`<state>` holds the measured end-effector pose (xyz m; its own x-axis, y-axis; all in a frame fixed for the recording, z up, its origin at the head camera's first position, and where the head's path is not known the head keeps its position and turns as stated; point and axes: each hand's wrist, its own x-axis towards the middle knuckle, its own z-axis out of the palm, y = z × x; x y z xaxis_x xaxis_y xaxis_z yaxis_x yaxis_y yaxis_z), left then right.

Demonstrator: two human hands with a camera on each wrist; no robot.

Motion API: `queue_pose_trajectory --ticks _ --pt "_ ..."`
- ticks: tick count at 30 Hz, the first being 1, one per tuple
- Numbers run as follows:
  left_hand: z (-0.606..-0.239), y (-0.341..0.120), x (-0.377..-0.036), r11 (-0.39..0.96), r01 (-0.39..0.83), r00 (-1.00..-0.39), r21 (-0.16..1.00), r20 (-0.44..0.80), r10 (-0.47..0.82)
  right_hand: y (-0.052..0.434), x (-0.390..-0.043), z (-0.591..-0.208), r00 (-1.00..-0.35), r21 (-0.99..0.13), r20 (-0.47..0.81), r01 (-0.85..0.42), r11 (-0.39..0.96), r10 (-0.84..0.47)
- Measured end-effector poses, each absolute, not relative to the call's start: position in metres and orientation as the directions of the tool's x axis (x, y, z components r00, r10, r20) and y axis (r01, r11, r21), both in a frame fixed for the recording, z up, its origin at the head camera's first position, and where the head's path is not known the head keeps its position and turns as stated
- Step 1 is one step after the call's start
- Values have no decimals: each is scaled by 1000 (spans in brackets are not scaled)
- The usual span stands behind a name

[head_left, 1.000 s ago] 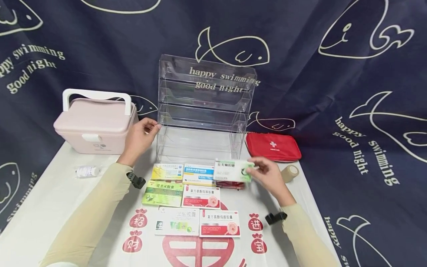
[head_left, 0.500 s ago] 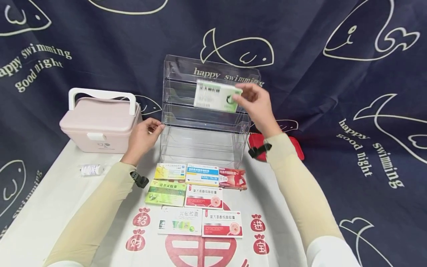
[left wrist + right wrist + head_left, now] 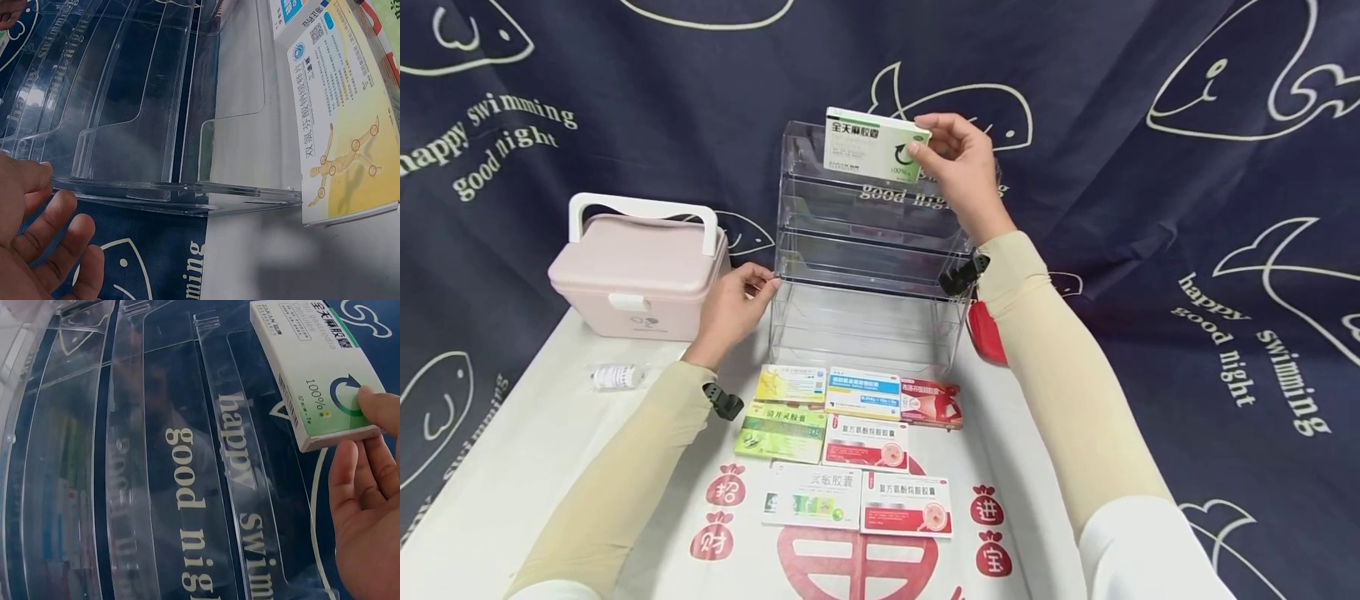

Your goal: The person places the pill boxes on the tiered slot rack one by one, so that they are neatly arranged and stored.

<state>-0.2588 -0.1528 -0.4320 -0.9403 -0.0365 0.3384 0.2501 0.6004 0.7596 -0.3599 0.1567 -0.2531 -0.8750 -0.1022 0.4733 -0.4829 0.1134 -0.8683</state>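
Observation:
My right hand (image 3: 958, 167) pinches a white-and-green medicine box (image 3: 871, 146) by its right end, thumb on the front and fingers behind. The box is raised in front of the top tier of a clear plastic tiered rack (image 3: 868, 275); in the right wrist view the box (image 3: 319, 375) is beside the rack's upper edge. Down at the rack's left side, my left hand (image 3: 733, 308) pinches its edge between thumb and index finger, the other fingers loosely bent. In the left wrist view the thumb (image 3: 37, 174) lies right at that edge.
Several medicine boxes lie in rows before the rack, among them a yellow-white box (image 3: 792, 384), a red box (image 3: 930, 402) and a green box (image 3: 782, 432). A pink handled case (image 3: 632, 275) and a small bottle (image 3: 616, 377) stand left; a red pouch (image 3: 987, 333) is partly hidden at right.
My right hand has lifted the white-and-green medicine box from over the red box up to the rack's top tier. The left hand stays at the rack's edge.

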Motion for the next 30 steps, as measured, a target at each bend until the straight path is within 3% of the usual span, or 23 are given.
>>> queue_pose_trajectory --ticks 12,30 --pt "-432 -155 -260 613 238 -947 754 321 -27 138 -378 -255 -872 -858 486 -489 157 -60" --pt "-433 -157 -260 625 257 -940 737 341 -16 123 -371 -250 -859 -837 510 -509 199 -52"
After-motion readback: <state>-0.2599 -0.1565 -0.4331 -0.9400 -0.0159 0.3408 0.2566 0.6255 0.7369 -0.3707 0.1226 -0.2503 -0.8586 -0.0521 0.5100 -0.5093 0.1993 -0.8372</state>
